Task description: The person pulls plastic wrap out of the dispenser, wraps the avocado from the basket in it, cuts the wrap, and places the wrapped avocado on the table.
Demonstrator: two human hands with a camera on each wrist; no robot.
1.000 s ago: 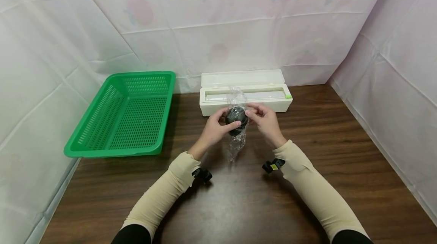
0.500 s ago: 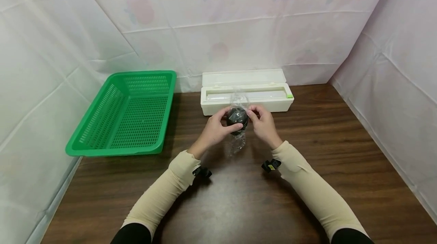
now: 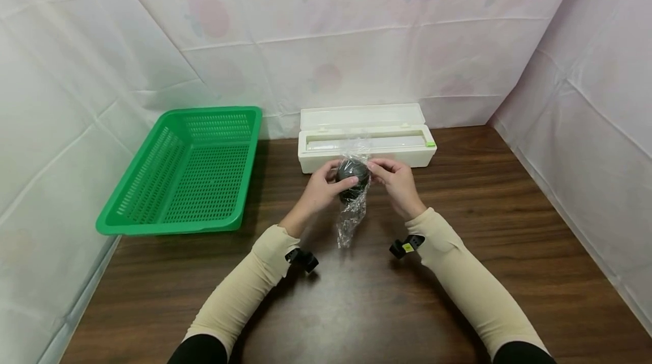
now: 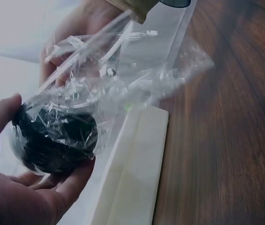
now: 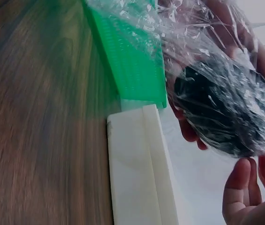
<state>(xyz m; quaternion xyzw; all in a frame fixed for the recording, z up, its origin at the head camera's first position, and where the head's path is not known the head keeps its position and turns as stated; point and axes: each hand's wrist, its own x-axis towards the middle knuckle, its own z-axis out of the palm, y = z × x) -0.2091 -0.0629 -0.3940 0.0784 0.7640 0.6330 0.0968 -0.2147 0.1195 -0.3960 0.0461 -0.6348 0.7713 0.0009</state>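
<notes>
My left hand (image 3: 318,191) holds a dark round object (image 3: 352,174) with its thumb across the front and fingers behind. Clear plastic film (image 3: 351,219) is wrapped round this object, and its loose crumpled end hangs toward me. More film stands up beyond the object, in front of the white box. At the object's right edge, my right hand (image 3: 399,185) pinches the film between thumb and fingers. In the left wrist view the dark object (image 4: 57,133) shows through wrinkled film; its exact kind cannot be told. The right wrist view shows the right fingertips (image 5: 239,174) at its edge.
Behind the hands stands a long white box (image 3: 367,159) with its lid up and a pale roll inside. A green perforated basket (image 3: 241,188) stands at the left on the brown wooden table (image 3: 458,290). White cloth (image 3: 326,41) surrounds the table's back and sides.
The loose end of the film first looked shorter, then swung down and hangs longer toward me now. Both hands have stayed nearly in place on the wrapped object.
</notes>
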